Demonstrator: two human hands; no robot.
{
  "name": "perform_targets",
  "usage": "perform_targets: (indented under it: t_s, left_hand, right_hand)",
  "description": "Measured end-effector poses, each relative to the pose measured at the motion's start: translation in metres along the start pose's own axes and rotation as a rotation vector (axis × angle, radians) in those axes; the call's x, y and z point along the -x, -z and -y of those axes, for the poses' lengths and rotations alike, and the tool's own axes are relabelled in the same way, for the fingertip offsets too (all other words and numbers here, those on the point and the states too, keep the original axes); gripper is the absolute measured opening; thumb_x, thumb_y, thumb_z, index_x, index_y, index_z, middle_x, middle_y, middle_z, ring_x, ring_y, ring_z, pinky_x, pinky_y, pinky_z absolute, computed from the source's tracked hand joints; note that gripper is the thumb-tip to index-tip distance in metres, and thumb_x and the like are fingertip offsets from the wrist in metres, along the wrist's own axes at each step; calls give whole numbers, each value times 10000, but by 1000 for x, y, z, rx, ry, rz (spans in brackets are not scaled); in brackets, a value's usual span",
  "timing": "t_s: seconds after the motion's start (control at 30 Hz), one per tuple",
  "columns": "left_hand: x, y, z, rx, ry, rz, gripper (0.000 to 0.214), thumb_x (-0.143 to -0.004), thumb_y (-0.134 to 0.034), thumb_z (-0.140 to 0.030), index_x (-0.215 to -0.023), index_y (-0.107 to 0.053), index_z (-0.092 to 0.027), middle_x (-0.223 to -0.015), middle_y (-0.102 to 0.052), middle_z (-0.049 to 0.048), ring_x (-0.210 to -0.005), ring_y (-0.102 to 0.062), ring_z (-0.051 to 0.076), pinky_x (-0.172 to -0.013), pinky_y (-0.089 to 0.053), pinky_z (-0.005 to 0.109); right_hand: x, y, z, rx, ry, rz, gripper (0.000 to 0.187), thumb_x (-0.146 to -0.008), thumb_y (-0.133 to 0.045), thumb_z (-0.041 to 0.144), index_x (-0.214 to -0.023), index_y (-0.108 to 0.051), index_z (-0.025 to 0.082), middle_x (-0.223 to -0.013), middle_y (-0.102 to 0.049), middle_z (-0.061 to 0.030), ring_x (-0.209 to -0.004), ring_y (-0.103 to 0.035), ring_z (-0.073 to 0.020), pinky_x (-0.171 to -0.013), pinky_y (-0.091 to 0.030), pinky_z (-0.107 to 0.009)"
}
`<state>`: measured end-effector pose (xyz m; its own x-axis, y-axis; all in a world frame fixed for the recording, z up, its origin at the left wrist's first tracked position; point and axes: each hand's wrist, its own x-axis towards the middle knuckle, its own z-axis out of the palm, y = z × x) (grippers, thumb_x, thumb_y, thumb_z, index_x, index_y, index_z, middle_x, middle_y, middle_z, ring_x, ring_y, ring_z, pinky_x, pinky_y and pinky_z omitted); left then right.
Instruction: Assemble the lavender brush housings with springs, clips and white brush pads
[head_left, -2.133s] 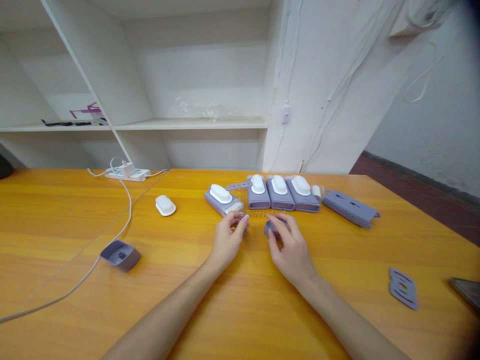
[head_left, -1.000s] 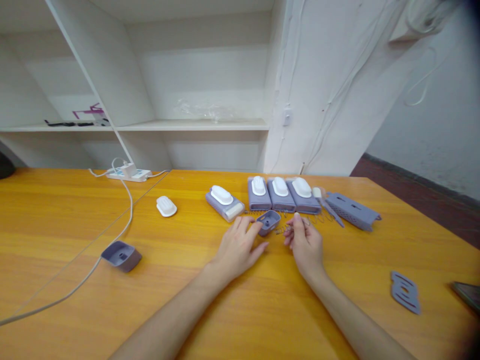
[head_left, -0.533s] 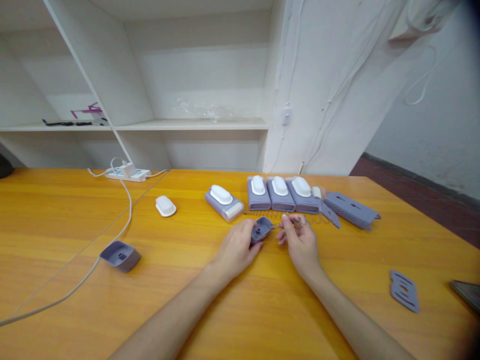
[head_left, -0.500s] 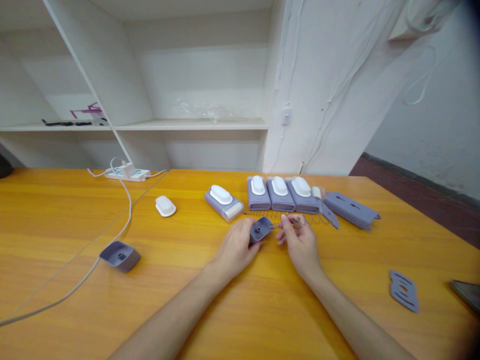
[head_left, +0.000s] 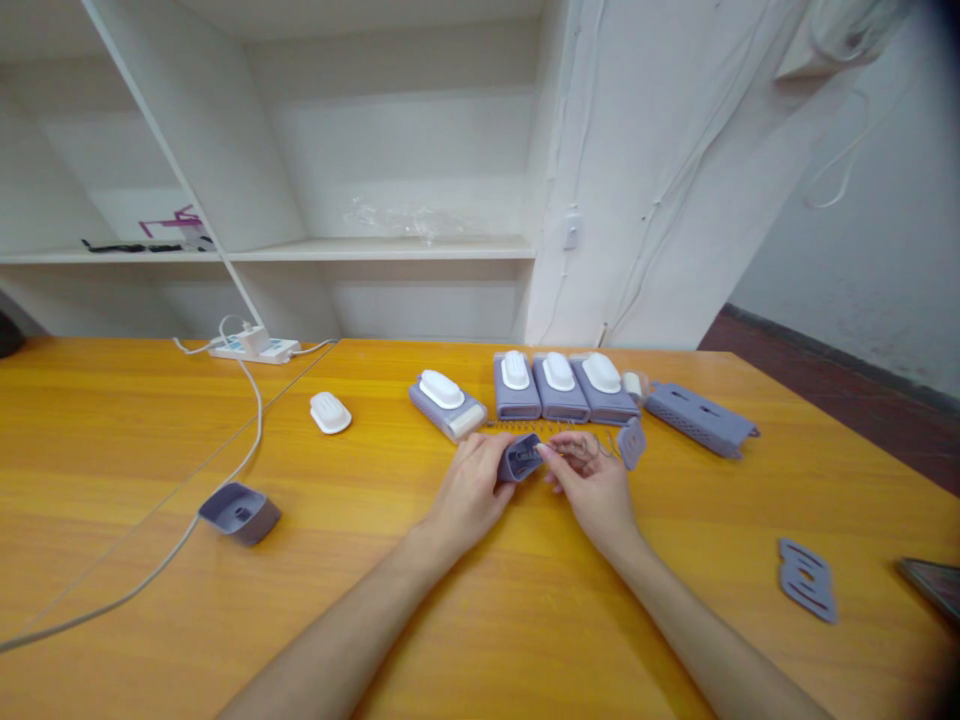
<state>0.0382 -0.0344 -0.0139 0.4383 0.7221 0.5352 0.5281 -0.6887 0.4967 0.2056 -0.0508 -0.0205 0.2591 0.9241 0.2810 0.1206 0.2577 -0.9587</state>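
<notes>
My left hand is wrapped round a small purple-grey plastic box, its open side facing right. My right hand pinches a long thin coil spring at the mouth of the box, and the spring's near end reaches inside. At the spring's other end, right of my fingers, a small purple-grey plate stands tilted. Another stretch of coil spring shows behind my hands, partly hidden. Just beyond it, several purple-grey cases stand with white ribbed pieces on top.
A similar open box and a white ribbed piece lie left on the table. To the right are a long perforated housing, a flat slotted plate and a dark device. A cable runs from a power strip.
The spring's end has gone into the box, and my right hand has moved slightly left towards its mouth. The small plate at the far end has shifted left and tipped up.
</notes>
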Motion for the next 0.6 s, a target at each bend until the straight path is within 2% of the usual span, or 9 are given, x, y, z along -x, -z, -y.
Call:
perform_targets:
  t_s: [0.27, 0.6]
  left_hand:
    - [0, -2, 3, -30, -53, 10, 463, -754, -548, -82, -1192, -449, -198, -1077, -576, 72, -1014, -486, 212, -888, -411, 363]
    - [1, -2, 2, -31, -49, -4, 473, -737, -573, -93, -1183, -461, -205, -1068, -584, 67, -1004, -492, 218, -874, -411, 368]
  right_hand:
    - [0, 0, 1, -5, 13, -2, 243, -716, -684, 383, -800, -555, 195, -726, -630, -7, -523, -577, -131, -447, -453, -233]
    - [2, -2, 3, -29, 6, -36, 257, -687, -712, 375, -782, -555, 194, -717, -649, -16, -561, -597, -146, -507, -498, -261]
